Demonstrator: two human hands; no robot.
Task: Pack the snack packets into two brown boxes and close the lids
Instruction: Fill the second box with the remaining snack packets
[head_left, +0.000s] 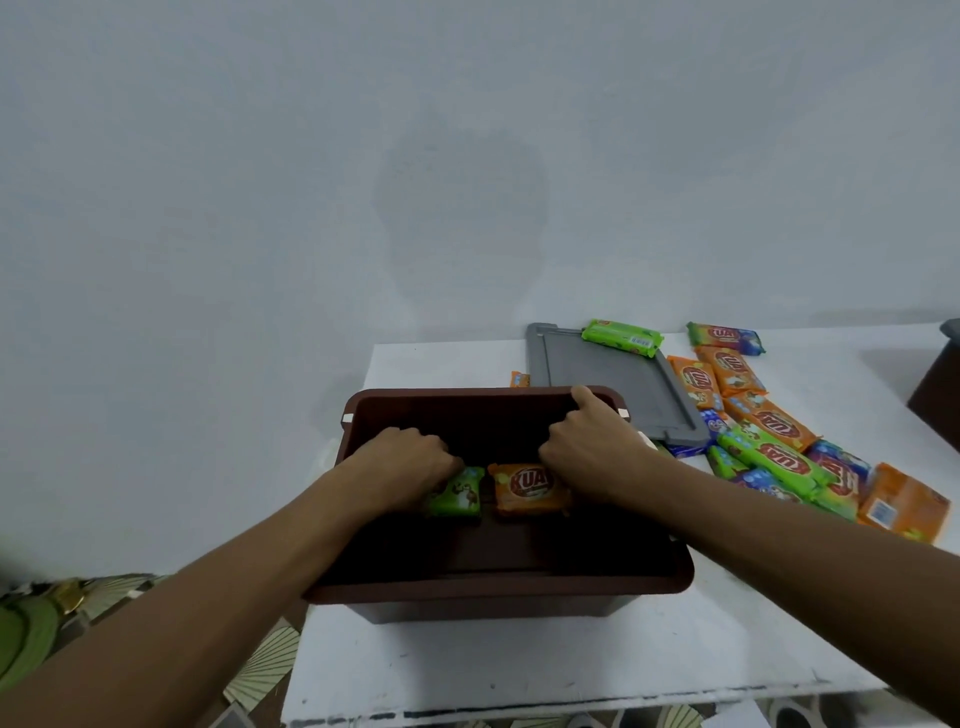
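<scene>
An open brown box (498, 587) stands on the white table in front of me. Both hands reach down inside it. My left hand (402, 460) grips a green snack packet (457, 496) near the box floor. Beside it, my right hand (587, 441) holds an orange snack packet (524, 488), its forefinger pointing up by the far rim. A grey lid (602, 387) lies flat behind the box, with another green packet (621, 336) on its far edge. Several loose orange, green and blue packets (779, 441) lie piled to the right.
A dark box corner (935, 400) shows at the right edge of the table (519, 665). One small orange packet (519, 379) lies just behind the brown box. A plain wall rises behind the table. Patterned floor shows at lower left.
</scene>
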